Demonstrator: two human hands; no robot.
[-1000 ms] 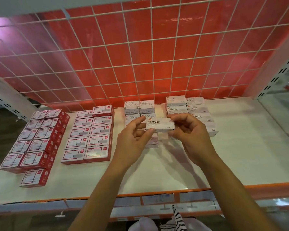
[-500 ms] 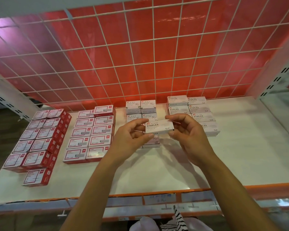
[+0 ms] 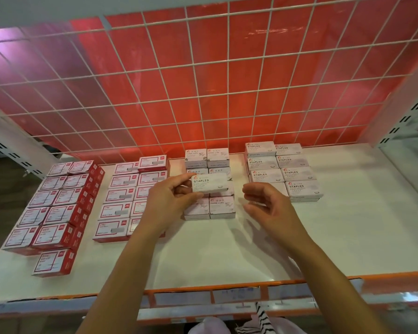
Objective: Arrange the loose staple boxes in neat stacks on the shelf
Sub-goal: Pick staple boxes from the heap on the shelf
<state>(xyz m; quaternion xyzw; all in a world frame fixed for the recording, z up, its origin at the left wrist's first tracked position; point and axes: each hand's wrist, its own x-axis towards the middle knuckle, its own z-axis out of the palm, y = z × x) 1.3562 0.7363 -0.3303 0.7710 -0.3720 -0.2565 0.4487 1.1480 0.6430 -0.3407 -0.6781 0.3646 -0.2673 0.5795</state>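
While left hand (image 3: 171,201) grips staple box (image 3: 210,183) | right hand (image 3: 268,206) released it — now apart

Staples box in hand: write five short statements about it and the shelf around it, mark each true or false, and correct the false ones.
1. The left hand holds a white staples box. True.
2. The right hand grips the same box. False: it is apart from the box, fingers loosely curled, holding nothing.
3. The held box shows in front of the paper clip boxes. True.
4. The staples stacks stand left of the red boxes. False: they stand to the right of them, past the paper clip boxes.
5. A wire grid backs the shelf. True.
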